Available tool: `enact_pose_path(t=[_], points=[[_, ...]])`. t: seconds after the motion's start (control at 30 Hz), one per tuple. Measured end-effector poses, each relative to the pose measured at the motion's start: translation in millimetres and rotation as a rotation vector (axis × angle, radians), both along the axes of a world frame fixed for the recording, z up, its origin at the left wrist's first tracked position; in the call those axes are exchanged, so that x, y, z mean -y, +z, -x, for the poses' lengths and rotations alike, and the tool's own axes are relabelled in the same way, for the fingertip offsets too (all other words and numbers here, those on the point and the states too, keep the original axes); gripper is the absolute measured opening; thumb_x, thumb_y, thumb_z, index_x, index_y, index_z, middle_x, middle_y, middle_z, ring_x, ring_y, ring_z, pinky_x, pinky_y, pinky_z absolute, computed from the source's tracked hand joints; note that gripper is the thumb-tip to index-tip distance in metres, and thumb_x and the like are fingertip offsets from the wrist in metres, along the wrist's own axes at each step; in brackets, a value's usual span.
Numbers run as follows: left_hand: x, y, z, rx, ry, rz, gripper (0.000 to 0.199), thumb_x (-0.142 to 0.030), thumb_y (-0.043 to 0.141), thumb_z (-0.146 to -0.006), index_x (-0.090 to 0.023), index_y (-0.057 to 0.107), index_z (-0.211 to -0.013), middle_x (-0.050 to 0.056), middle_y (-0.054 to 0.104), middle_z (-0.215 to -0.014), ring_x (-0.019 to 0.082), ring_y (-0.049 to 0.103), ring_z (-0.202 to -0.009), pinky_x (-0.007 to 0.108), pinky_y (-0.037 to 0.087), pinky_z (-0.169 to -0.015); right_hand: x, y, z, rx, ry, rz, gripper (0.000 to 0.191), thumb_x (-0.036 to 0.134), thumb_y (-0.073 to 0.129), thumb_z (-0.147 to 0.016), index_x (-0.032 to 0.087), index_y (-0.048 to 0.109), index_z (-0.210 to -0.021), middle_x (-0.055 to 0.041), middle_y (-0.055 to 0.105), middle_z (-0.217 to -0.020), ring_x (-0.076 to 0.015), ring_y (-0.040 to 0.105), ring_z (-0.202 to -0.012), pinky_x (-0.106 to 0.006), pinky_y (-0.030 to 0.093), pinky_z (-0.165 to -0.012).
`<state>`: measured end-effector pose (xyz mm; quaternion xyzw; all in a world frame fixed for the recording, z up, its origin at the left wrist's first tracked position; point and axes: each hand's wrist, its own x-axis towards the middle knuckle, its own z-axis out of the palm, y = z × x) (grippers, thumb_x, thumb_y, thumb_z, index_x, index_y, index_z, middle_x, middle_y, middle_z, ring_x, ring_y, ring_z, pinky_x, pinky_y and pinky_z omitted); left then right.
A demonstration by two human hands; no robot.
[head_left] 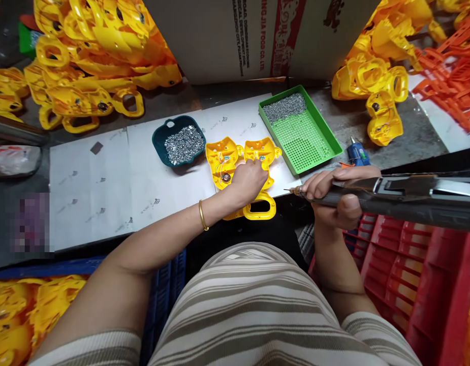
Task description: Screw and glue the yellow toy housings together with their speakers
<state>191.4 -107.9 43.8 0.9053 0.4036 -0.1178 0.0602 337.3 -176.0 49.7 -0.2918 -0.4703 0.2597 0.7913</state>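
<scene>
Two yellow plastic shell halves (222,151) lie with their hollow insides up, showing wires, a small circuit board and a round speaker (225,178). My left hand (251,178) is over the right-hand half, its fingers bent down into it; whether a small part sits at the fingertips is hidden. A yellow ring-shaped handle (273,207) sticks out toward me below that hand. My right hand (334,193) is wrapped round a dark electric screwdriver (410,201). The thin bit of the screwdriver points left, to the right of the shells and apart from them.
A dark green dish (158,145) of small metal parts stands left of the shells. Right of them is a green perforated tray (314,137) with screws, then a blue glue bottle (357,152). Yellow shells (101,66) are heaped behind, beside a carton (257,40). A red crate (429,284) stands low right.
</scene>
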Motion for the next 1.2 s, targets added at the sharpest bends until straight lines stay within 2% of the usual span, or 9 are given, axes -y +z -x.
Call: enact_pose_path(t=[0.2, 0.33, 0.47, 0.63, 0.73, 0.87, 1.07, 1.13, 1.2], points=[[-9.3, -7.2, 5.0, 0.058, 0.041, 0.006, 0.019, -0.004, 0.056, -0.080, -0.008, 0.074, -0.084, 0.018, 0.068, -0.096, 0.032, 0.063, -0.093, 0.036, 0.049, -0.067, 7.1, 2.1, -4.1, -0.001, -0.026, 0.009, 0.019, 0.040, 0.062, -0.080, 0.024, 0.057, -0.090, 0.0070, 0.047, -0.049, -0.0124, 0.042, -0.034, -0.027, 0.040, -0.035], [-7.8, -6.0, 19.5, 0.146, 0.033, -0.020, 0.015, -0.015, 0.059, -0.084, -0.012, 0.074, -0.086, 0.015, 0.063, -0.121, 0.031, 0.057, -0.103, 0.036, 0.051, -0.068, 10.5, -0.5, -0.9, 0.007, -0.045, 0.015, 0.019, 0.040, 0.060, -0.081, 0.023, 0.055, -0.089, 0.0078, 0.045, -0.049, -0.0116, 0.043, -0.036, -0.025, 0.042, -0.037], [8.1, -2.6, 37.9, 0.390, -0.019, -0.104, 0.015, -0.023, 0.060, -0.087, -0.017, 0.073, -0.088, 0.011, 0.052, -0.141, 0.031, 0.050, -0.114, 0.037, 0.053, -0.071, 9.7, 2.5, 8.8, 0.001, -0.050, -0.027, 0.017, 0.039, 0.058, -0.083, 0.024, 0.057, -0.090, 0.0074, 0.044, -0.048, -0.0117, 0.042, -0.035, -0.025, 0.040, -0.036], [36.4, -13.7, 52.2, 0.574, -0.032, -0.137, 0.012, -0.021, 0.062, -0.085, -0.017, 0.073, -0.086, 0.012, 0.057, -0.135, 0.031, 0.048, -0.116, 0.046, 0.051, -0.090, 3.7, 13.8, 29.6, 0.015, 0.003, -0.055, 0.016, 0.042, 0.059, -0.085, 0.027, 0.057, -0.090, 0.0077, 0.041, -0.047, -0.0114, 0.035, -0.031, -0.029, 0.041, -0.036], [46.1, -19.9, 56.0, 0.619, 0.012, -0.111, 0.012, -0.022, 0.062, -0.085, -0.017, 0.073, -0.085, 0.012, 0.056, -0.136, 0.030, 0.049, -0.115, 0.048, 0.049, -0.094, 0.0, 14.0, 40.6, 0.047, 0.084, -0.050, 0.016, 0.044, 0.058, -0.086, 0.029, 0.056, -0.092, 0.0085, 0.039, -0.048, -0.0119, 0.035, -0.031, -0.031, 0.044, -0.039], [47.8, -23.0, 60.2, 0.662, 0.067, -0.084, 0.011, -0.022, 0.064, -0.083, -0.019, 0.074, -0.085, 0.011, 0.058, -0.133, 0.030, 0.049, -0.116, 0.047, 0.048, -0.094, -4.5, 5.5, 48.2, 0.059, 0.165, -0.021, 0.018, 0.045, 0.059, -0.086, 0.029, 0.056, -0.094, 0.0088, 0.039, -0.048, -0.0121, 0.035, -0.031, -0.031, 0.044, -0.038], [46.2, -31.7, 62.7, 0.737, 0.104, -0.036, 0.008, -0.024, 0.068, -0.082, -0.018, 0.074, -0.083, 0.011, 0.060, -0.129, 0.027, 0.050, -0.112, 0.045, 0.045, -0.098, -10.0, -3.3, 50.5, 0.052, 0.186, 0.010, 0.018, 0.043, 0.059, -0.086, 0.029, 0.058, -0.098, 0.0074, 0.044, -0.050, -0.0124, 0.036, -0.033, -0.033, 0.048, -0.042], [46.5, -35.1, 63.2, 0.757, 0.106, -0.020, 0.014, -0.028, 0.071, -0.081, -0.018, 0.073, -0.090, 0.011, 0.059, -0.131, 0.027, 0.051, -0.113, 0.045, 0.044, -0.100, -10.8, -3.4, 50.2, 0.052, 0.191, 0.018, 0.018, 0.043, 0.058, -0.086, 0.029, 0.058, -0.098, 0.0071, 0.044, -0.051, -0.0130, 0.037, -0.033, -0.035, 0.049, -0.044], [47.1, -37.8, 64.0, 0.769, 0.108, -0.018, 0.033, -0.034, 0.075, -0.078, -0.018, 0.070, -0.107, 0.012, 0.058, -0.131, 0.027, 0.052, -0.113, 0.046, 0.044, -0.100, -10.9, -2.8, 49.4, 0.059, 0.188, 0.033, 0.019, 0.046, 0.059, -0.086, 0.030, 0.057, -0.097, 0.0076, 0.043, -0.050, -0.0131, 0.036, -0.033, -0.036, 0.050, -0.045]])
